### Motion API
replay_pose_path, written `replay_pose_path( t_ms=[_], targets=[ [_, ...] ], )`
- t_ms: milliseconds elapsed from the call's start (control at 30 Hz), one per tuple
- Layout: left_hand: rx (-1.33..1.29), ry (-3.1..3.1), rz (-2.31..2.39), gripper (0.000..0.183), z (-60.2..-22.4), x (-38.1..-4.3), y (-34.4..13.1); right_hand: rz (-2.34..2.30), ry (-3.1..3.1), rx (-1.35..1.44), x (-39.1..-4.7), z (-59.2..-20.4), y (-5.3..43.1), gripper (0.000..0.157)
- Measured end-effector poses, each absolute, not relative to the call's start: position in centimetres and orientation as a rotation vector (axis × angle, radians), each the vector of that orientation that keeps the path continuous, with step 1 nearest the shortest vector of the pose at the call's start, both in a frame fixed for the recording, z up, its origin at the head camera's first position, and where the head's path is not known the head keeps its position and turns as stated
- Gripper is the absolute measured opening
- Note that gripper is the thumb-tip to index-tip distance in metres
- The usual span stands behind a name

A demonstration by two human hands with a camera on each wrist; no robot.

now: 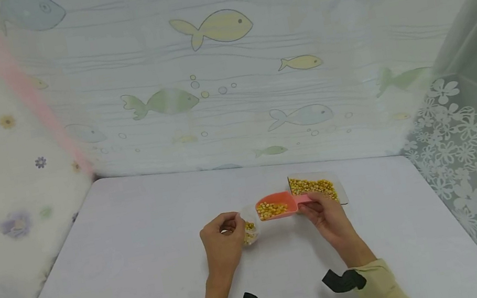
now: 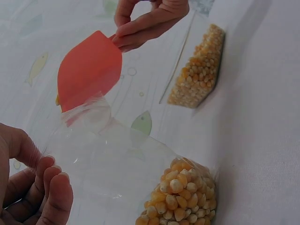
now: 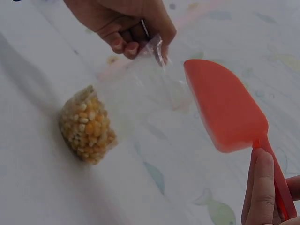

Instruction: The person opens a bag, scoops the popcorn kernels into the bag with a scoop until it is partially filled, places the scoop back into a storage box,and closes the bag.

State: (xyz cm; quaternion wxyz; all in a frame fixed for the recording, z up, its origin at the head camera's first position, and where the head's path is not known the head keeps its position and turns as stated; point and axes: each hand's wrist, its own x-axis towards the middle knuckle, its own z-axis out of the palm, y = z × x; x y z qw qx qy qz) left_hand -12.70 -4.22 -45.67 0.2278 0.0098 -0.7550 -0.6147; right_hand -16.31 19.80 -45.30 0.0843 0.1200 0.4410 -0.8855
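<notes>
Both hands pinch: left hand (image 1: 222, 240) bag (image 2: 140, 168) rim, right hand (image 1: 327, 218) scoop (image 1: 275, 206) handle.

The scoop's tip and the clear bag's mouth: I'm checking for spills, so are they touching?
Touching. The left wrist view shows the orange scoop's front edge overlapping the rim of the clear bag, with no gap.

A clear plastic bag (image 1: 250, 228), its bottom filled with yellow corn kernels (image 2: 180, 199), is held open at its mouth, where an orange scoop (image 1: 275, 206) loaded with kernels tips in from 3 o'clock.
</notes>
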Motion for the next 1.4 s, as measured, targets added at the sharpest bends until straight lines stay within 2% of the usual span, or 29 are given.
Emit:
replay_pose_path(
  t_ms=[133, 300, 500, 867, 1400],
  targets=[
    [0.032, -2.084, -1.693, 0.011, -45.6, -12.7, -4.2, -2.631, 1.344, 0.348, -16.4, -45.3, 19.0, 0.030],
    [0.030, -2.078, -1.686, 0.012, -45.2, -12.6, -4.1, -2.597, 1.445, 0.415, -16.5, -45.1, 18.2, 0.020],
    [0.022, -2.100, -1.662, 0.008, -45.7, -12.6, -4.3, -2.554, 1.589, 0.384, -16.4, -44.9, 17.2, 0.020],
    [0.012, -2.100, -1.666, 0.008, -45.5, -12.5, -4.4, -2.461, 1.816, 0.306, -16.5, -44.0, 16.4, 0.038],
    [-0.003, -2.086, -1.668, 0.008, -45.4, -12.6, -4.5, -2.371, 2.026, 0.192, -16.3, -42.4, 15.7, 0.030]
  ],
)
